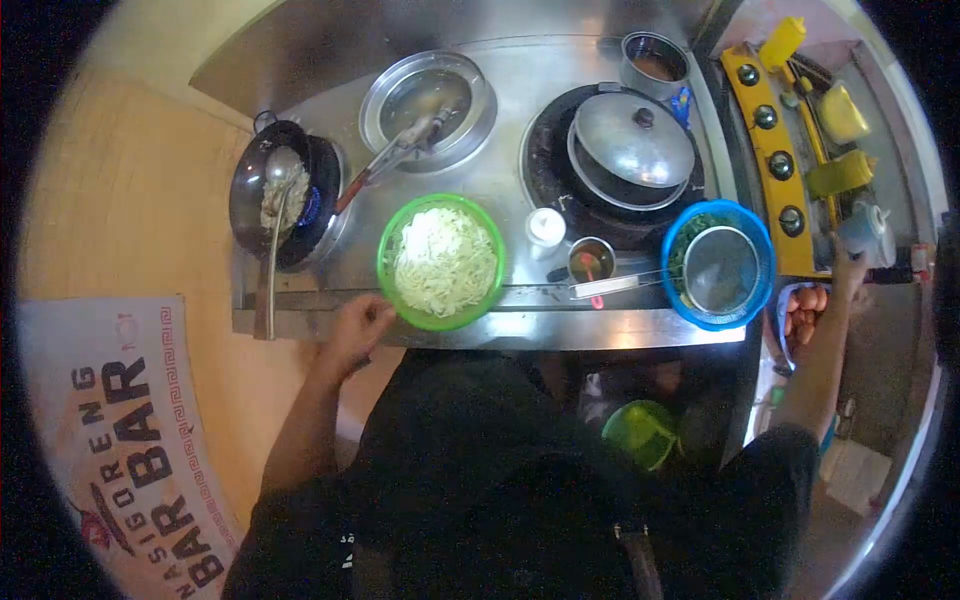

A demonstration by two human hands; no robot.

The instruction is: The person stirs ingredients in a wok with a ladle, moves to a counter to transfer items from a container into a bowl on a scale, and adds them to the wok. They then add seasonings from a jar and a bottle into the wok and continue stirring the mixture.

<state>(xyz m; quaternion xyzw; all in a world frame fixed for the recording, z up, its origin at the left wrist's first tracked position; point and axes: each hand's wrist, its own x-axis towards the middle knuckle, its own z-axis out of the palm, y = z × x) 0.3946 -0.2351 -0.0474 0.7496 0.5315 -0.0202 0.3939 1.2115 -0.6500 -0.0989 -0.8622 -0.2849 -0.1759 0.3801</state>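
Observation:
My left hand (360,328) is at the counter's front edge, its fingers curled in, and nothing shows in them. Just right of it stands a green basket (383,268) heaped with pale shredded vegetable (443,262). Far to the right, my right hand (850,270) is closed around the lower part of a pale blue-grey container (868,235); its fingers are partly hidden. At the left, a black wok (250,195) sits over a blue flame. It holds pale food and a ladle (272,250), whose handle reaches past the counter edge.
A metal pot (372,110) with tongs stands at the back. A lidded wok (635,140) occupies the other burner. Along the front are a white bottle (546,230), a small cup (592,258) and a blue basket (765,250) with a strainer. Eggs (803,315) lie at the right.

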